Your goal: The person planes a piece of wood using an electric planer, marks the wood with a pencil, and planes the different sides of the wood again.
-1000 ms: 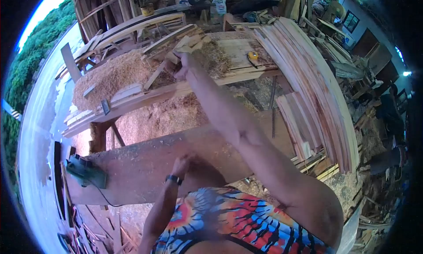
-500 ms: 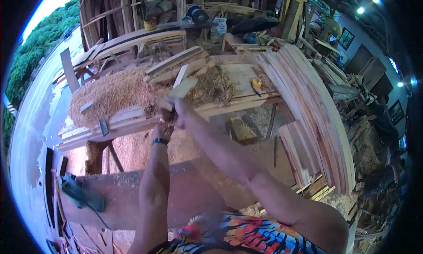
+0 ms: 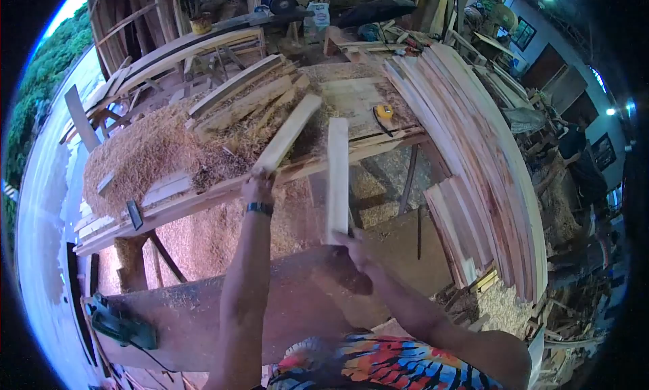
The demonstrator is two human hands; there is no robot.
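Observation:
My left hand [image 3: 259, 184], with a dark band at the wrist, is closed on the lower end of a pale wood piece [image 3: 291, 133] that slants up to the right over the bench edge. Nearer my body, my right hand [image 3: 353, 249] grips the bottom of a second pale wood strip [image 3: 338, 177], which points away from me. The two pieces are apart. Beneath my right hand lies a broad brown board [image 3: 284, 295]. Shavings and several rough wood pieces [image 3: 243, 106] lie on the bench beyond my left hand.
A yellow tape measure [image 3: 384, 112] rests on the bench [image 3: 351, 92]. Long planks [image 3: 473, 153] are stacked at the right, with shorter boards [image 3: 453, 227] beside them. A green power tool [image 3: 122, 322] sits at the left end of the brown board. A person [image 3: 583, 163] is at the far right.
My hands have separated, each with a wood piece. The right hand has come back toward my body; the left hand has moved slightly up and right.

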